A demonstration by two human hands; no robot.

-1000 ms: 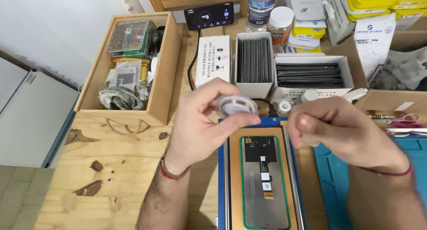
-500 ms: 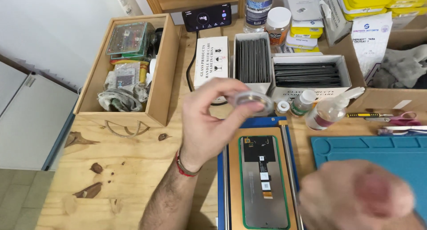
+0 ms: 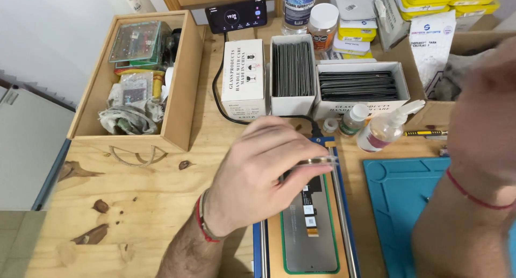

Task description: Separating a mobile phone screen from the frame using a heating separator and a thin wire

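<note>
A small, flat, clear roll of tape (image 3: 318, 161) sits near the frame's centre, seen edge-on and level, pinched at its left side. Just below it, at lower centre, a grey phone screen panel (image 3: 309, 224) lies flat, long side running up the frame

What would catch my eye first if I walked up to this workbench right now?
Probably the left hand at the centre, pinching a small flat roll of clear tape edge-on above a dark phone screen panel lying on a blue-framed pad. The right hand is a raised blur at the right edge. Behind them stand open white boxes of dark glass panels.
</note>
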